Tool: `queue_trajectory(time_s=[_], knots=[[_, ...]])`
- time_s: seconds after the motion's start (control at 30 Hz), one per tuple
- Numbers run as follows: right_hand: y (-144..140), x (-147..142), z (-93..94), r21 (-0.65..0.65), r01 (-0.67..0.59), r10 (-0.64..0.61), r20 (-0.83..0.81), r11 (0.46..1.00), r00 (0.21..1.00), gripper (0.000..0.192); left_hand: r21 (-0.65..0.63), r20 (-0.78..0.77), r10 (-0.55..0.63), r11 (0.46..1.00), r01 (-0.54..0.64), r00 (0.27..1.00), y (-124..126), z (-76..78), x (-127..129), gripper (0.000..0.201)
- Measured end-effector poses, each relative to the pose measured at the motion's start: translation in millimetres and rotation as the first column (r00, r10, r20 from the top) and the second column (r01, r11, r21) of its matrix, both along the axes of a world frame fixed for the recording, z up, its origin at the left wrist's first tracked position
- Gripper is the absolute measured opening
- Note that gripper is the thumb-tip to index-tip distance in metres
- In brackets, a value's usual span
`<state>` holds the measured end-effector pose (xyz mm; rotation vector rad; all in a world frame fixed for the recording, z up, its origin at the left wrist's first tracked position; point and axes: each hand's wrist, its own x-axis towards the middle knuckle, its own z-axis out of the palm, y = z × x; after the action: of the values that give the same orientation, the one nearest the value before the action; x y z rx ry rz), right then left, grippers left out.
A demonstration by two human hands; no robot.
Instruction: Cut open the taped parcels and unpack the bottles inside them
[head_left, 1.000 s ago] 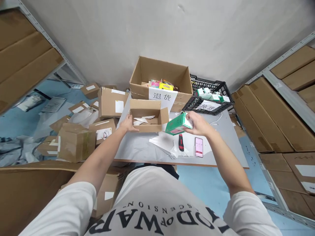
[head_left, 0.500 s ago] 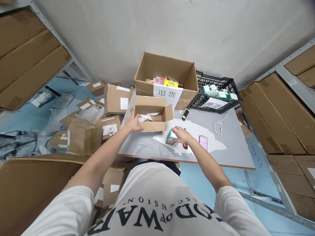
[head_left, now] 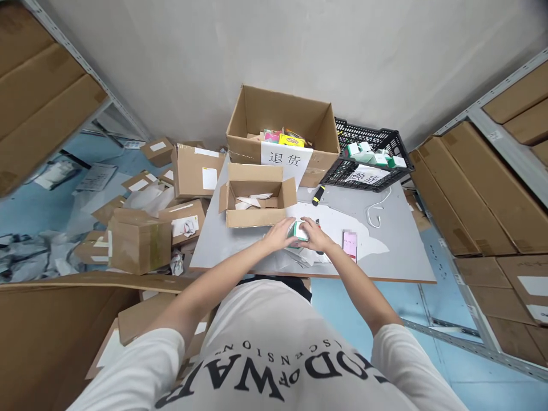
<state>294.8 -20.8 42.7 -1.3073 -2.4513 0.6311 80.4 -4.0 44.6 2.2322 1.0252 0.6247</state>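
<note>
On the table (head_left: 400, 225), the open carton (head_left: 254, 218) sits at ten o'clock from me. My left hand (head_left: 279, 234), at nine, and right hand (head_left: 316, 235), at three, grasp the green-and-white box (head_left: 301, 230) between them, about equally near. Its long axis looks upright, though my grip hides much.

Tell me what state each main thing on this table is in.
Small green box: held; lid unclear
Left-hand grip: curled around box
Right-hand grip: curled around box
Small carton: open, flaps out, paper scraps inside
Large carton: open on top, goods inside
Black crate: open on top, boxes inside
Phone: screen lit
White cable: loose, curved
Yellow-black tool: lying down, unheld
White paper: lying spread out
</note>
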Motion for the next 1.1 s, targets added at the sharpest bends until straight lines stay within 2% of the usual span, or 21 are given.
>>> queue_trajectory(time_s=[0.07,0.17,0.33,0.5,0.6,0.67,0.8,0.9,1.03,1.1], knots=[[-4.3,0.9,1.6,-0.007,0.04,-0.04,-0.044,0.999,0.998,0.065,-0.11,0.008,0.083,0.991,-0.082,0.997,-2.6,-7.0,19.7,0.069],[-7.1,3.8,5.3,-0.003,0.092,-0.092,-0.089,0.996,0.992,0.065,-0.192,0.007,0.135,0.973,-0.131,0.991,-1.8,-11.8,34.3,0.062],[-5.3,7.8,10.8,0.001,0.132,-0.132,-0.067,0.991,0.989,0.057,-0.188,0.018,0.167,0.969,-0.161,0.986,-1.6,-9.5,37.6,0.047],[-2.9,2.6,19.5,-0.006,0.188,-0.184,0.149,0.982,0.971,0.037,-0.21,0.079,0.209,0.959,-0.189,0.975,-6.4,-8.4,33.1,0.049],[-0.4,-1.1,22.8,0.0,0.187,-0.184,0.193,0.982,0.964,0.028,-0.156,0.137,0.265,0.957,-0.243,0.955,-8.0,-10.0,29.8,0.049],[2.8,-2.0,22.4,-0.01,0.24,-0.235,0.167,0.971,0.957,0.026,-0.113,0.134,0.242,0.967,-0.227,0.961,-8.2,-11.9,28.8,0.043],[14.3,0.4,12.6,-0.063,0.436,-0.434,0.041,0.898,0.9,0.024,-0.091,0.064,0.183,0.98,-0.177,0.981,-7.9,-15.7,29.2,0.035],[23.8,2.7,-3.3,-0.2,0.55,-0.576,-0.11,0.811,0.81,0.019,-0.102,0.024,0.196,0.976,-0.193,0.98,-7.5,-16.3,28.5,0.037],[30.3,2.7,-21.4,-0.466,0.569,-0.704,-0.188,0.678,0.685,0.021,-0.16,0.03,0.233,0.961,-0.225,0.972,-3.8,-11.7,29.3,0.033],[29.5,1.4,-22.5,-0.442,0.584,-0.71,-0.2,0.681,0.676,0.019,-0.197,0.026,0.285,0.941,-0.275,0.958,-0.6,-7.4,33.0,0.028]])
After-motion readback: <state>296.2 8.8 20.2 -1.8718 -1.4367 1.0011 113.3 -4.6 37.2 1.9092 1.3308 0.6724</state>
